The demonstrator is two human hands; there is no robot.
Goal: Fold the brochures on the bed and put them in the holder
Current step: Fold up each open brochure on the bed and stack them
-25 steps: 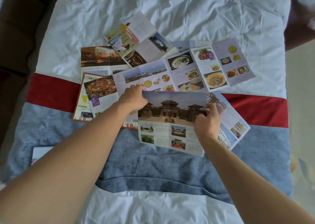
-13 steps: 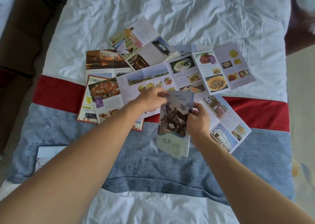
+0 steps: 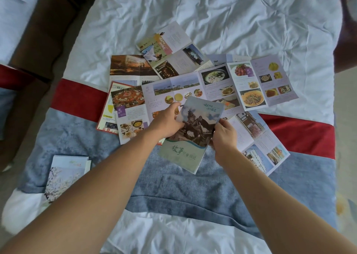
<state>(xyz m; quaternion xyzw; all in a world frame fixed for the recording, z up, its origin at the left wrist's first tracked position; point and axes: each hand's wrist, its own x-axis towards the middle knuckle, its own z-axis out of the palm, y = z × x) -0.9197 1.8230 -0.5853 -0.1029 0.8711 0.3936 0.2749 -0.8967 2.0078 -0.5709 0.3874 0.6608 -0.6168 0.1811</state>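
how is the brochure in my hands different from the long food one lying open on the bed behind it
The held brochure is folded shut, showing one cover panel with a horse statue; the food brochure lies unfolded across several panels of dish photos. The held brochure is gripped at its edges by the left hand and right hand; the food brochure lies untouched on the bedding. Both are printed colour leaflets.

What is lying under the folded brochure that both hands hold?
Under the folded brochure, unfolded brochures: the food brochure at its top, another to its right; lower, blue blanket. The left hand and right hand grip it. Anything directly beneath is hidden.
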